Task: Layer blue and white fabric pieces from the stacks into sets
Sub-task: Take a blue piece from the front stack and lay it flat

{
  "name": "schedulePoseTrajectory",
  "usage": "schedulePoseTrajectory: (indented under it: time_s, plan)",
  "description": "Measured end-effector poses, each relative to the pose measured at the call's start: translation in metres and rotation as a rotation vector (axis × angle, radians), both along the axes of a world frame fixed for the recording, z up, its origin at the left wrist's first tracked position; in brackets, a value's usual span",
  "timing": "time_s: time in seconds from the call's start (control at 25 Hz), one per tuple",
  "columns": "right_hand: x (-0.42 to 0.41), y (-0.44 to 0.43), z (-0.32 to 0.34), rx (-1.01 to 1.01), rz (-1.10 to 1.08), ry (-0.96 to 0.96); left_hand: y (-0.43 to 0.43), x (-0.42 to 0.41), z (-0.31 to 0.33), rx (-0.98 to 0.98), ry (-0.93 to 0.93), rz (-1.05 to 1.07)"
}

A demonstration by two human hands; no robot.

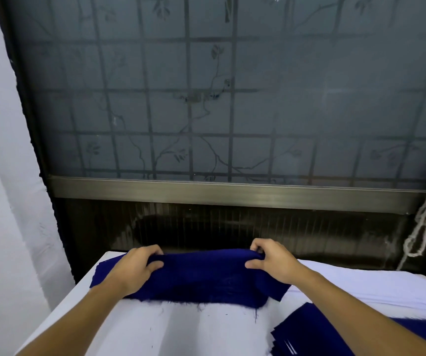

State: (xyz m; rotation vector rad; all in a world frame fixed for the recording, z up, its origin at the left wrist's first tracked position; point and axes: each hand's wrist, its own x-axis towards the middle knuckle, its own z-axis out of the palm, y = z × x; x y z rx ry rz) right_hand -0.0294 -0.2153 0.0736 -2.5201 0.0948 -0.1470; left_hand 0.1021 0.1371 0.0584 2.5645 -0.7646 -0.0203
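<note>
Head view: the blue fabric piece (196,276) lies across the far end of the white-covered table (181,330), long axis running left to right. The left hand (136,269) pinches its far left edge, fingers curled over and thumb beneath; the right hand (271,260) pinches the far right edge likewise. The cloth hangs toward the person from both grips, each hand equally near its own end. A blue stack (307,330) lies near right, a white stack (374,286) beyond it.

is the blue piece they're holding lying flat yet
Not yet. The blue piece has its far edge bunched and lifted between left hand and right hand.
</note>
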Motion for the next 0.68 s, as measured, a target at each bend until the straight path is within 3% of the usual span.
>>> schedulePoseTrajectory:
  time_s: [0.32,0.52,0.68]
  plan:
    - [-0.08,-0.025,0.017,0.511,-0.124,-0.121,0.011,-0.048,0.042,-0.448,0.12,0.114]
    - [-0.134,-0.037,0.011,0.533,-0.224,-0.17,0.005,-0.078,0.039,-0.456,0.181,0.167]
    - [-0.179,-0.044,0.013,0.503,-0.31,-0.228,-0.008,-0.111,0.024,-0.481,0.082,0.239]
